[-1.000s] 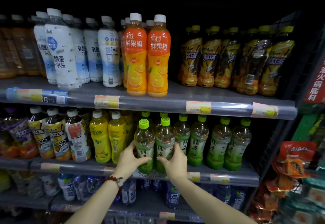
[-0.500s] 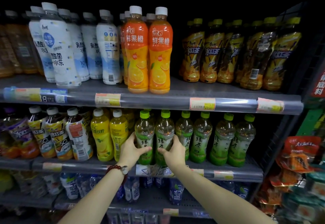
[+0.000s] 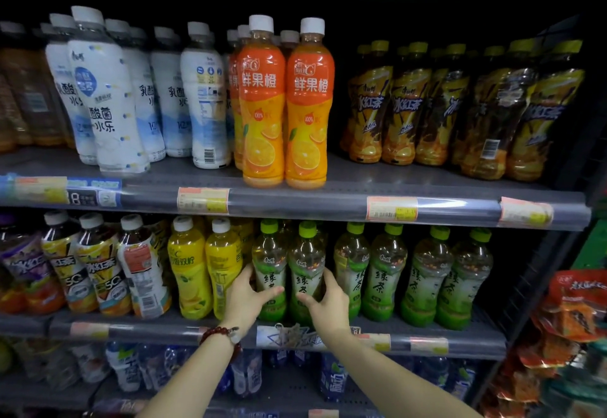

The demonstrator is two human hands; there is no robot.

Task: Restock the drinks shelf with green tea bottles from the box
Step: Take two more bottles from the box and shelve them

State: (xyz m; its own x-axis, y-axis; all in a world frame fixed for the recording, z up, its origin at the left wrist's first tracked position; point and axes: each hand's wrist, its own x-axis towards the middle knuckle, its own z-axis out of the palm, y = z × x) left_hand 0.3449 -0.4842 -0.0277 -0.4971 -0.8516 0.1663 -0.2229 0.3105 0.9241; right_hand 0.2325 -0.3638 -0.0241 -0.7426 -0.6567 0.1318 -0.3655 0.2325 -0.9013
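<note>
You see tea bottles with lime-green caps and green labels. Beside them stand yellow bottles with white caps. Above, orange bottles fade to yellow, and white bottles carry blue patches. Your wrist wears a dark red bead bracelet. The shelves are grey.
</note>
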